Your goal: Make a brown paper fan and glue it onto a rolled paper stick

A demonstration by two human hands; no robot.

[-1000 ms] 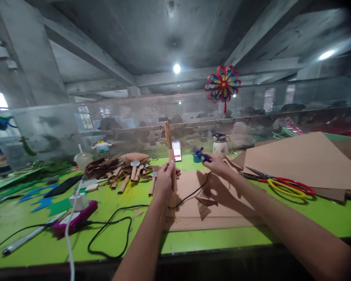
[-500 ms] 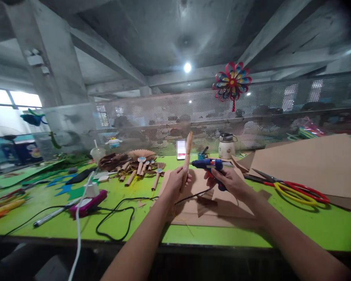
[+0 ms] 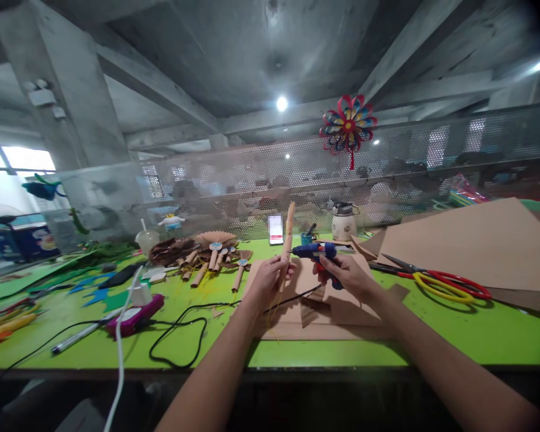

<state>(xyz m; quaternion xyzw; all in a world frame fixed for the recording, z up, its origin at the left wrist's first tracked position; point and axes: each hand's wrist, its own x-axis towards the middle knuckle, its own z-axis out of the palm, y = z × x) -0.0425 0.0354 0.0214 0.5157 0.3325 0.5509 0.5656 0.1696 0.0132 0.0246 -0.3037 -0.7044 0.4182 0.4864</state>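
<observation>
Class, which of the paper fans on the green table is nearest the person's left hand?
The rightmost paper fan, its handle clear of the bunch; the other fans lie farther left, so farther from the left hand.

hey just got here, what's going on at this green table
A person is holding a slim brown paper piece upright in the left hand and a blue glue gun in the right hand. The gun's nozzle points at the paper piece, right beside it; whether they touch is hard to tell. Both hands are above brown paper sheets on the green table, with small brown paper fans lying to the left.
</observation>
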